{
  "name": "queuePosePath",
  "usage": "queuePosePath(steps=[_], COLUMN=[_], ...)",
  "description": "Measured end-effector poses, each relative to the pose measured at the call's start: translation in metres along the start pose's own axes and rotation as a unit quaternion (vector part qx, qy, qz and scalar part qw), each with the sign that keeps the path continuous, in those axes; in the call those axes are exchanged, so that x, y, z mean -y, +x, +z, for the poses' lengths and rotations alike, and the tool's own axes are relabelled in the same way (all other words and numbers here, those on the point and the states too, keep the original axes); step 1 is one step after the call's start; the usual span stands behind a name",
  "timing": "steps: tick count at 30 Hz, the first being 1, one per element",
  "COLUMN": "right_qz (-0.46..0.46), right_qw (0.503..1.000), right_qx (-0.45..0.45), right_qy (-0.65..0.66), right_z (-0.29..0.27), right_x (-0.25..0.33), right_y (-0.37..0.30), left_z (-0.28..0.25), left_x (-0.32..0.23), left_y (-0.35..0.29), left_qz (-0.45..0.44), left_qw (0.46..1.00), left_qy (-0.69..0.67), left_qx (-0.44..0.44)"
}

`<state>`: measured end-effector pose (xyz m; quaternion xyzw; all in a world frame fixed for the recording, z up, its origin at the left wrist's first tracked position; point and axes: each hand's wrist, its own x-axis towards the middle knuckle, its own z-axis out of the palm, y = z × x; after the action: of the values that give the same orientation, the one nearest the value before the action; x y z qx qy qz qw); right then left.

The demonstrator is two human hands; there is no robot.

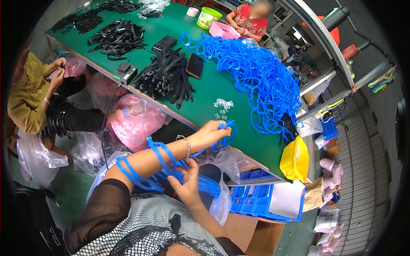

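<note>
My left hand (210, 135) reaches over the table's near edge, its fingers closed on a thin blue strap (234, 132) that curves in a loop beside them. More blue straps (161, 152) hang looped around my left forearm, below a metal bangle. Close under that forearm is my right hand (187, 181), thumb and fingers apart, with nothing visible between them. A bunch of blue straps (207, 186) lies across my lap beside it. Just beyond my left hand, small clear plastic pieces (224, 103) are scattered on the green table (209, 91).
A large tangled heap of blue straps (256, 72) covers the table's right side. Black strap bundles (164, 77), a phone (194, 66) and a yellow bin (294, 160) are also there. Blue trays (247, 198) stand below. One co-worker (27, 94) sits left, another (252, 19) at the far end.
</note>
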<state>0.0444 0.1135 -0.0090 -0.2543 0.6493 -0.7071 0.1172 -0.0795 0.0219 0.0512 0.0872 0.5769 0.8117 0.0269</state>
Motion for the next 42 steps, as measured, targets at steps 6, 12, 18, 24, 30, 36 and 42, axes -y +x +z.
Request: queuePosePath(steps=[6, 12, 18, 24, 30, 36, 42], right_qz=[0.116, 0.195, 0.184, 0.218, 0.100, -0.128, -0.340], right_qw=[0.980, 0.957, 0.929, 0.897, 0.923, 0.893, 0.832], right_qx=[0.072, 0.193, 0.292, 0.359, 0.370, 0.201, -0.093], right_qy=[0.145, 0.093, 0.133, 0.139, -0.025, -0.381, -0.428], right_z=[0.017, 0.025, 0.031, 0.050, 0.054, 0.049, -0.018], right_x=[-0.017, -0.011, 0.026, 0.055, 0.055, 0.086, 0.101], right_y=[-0.004, -0.008, 0.013, 0.042, 0.048, 0.033, 0.034], left_z=[0.000, 0.001, -0.002, 0.009, 0.025, 0.016, 0.004], left_x=[0.012, 0.019, 0.032, 0.048, 0.061, 0.023, 0.016], left_y=[0.012, 0.010, 0.012, 0.008, 0.014, 0.008, 0.001], left_qz=[0.003, 0.042, 0.046, 0.054, 0.134, 0.023, 0.060], left_qw=[0.997, 0.985, 0.973, 0.973, 0.957, 0.972, 0.985], left_qy=[0.070, 0.154, 0.194, 0.190, 0.221, 0.181, 0.045], left_qx=[0.011, 0.071, 0.115, 0.118, 0.133, 0.151, 0.154])
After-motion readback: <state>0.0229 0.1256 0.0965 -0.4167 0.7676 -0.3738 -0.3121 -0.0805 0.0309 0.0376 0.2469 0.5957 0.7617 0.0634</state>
